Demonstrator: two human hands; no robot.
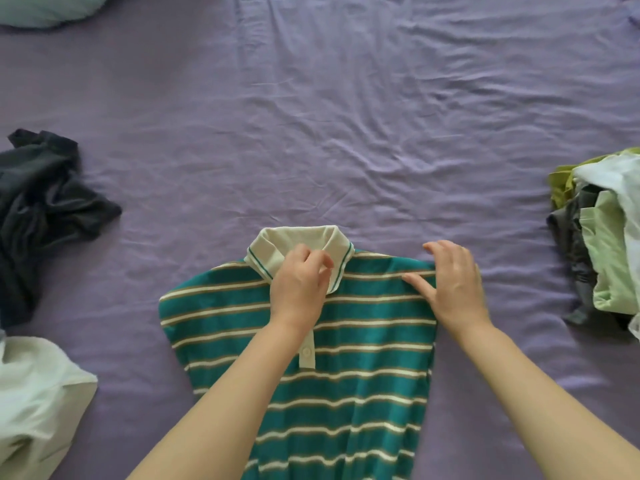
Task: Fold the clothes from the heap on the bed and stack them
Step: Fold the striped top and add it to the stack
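A green striped polo shirt (pixel 346 358) lies face up on the purple bed sheet (pixel 311 116) at about six o'clock in the view, its hem running off the near edge and its cream collar (pixel 298 245) pointing away toward twelve. It is spread flat, most likely so that the folds can be laid square.

The left hand (pixel 299 285) sits on the placket just under the collar, fingers curled and seemingly pinching the collar's inner edge, probably to straighten it or pin the neck in place. The right hand (pixel 450 282) lies at the shirt's right shoulder, fingers fairly straight and spread, thumb pointing in along a stripe; it presses the cloth down rather than gripping it. That side already shows a straight vertical edge with no sleeve sticking out, so I judge the right sleeve to be folded under or in, while the left sleeve (pixel 180 317) at about eight o'clock still juts outward.

Farther out, a crumpled pale garment (pixel 38 393) lies at eight o'clock and a rumpled dark garment (pixel 45 202) at nine, both apparently unfolded. At three o'clock a pile of green, grey and white clothes (pixel 602 244) rests near the right edge; whether it is the stack or the heap I cannot tell. A pale pillow (pixel 45 8) shows at eleven.
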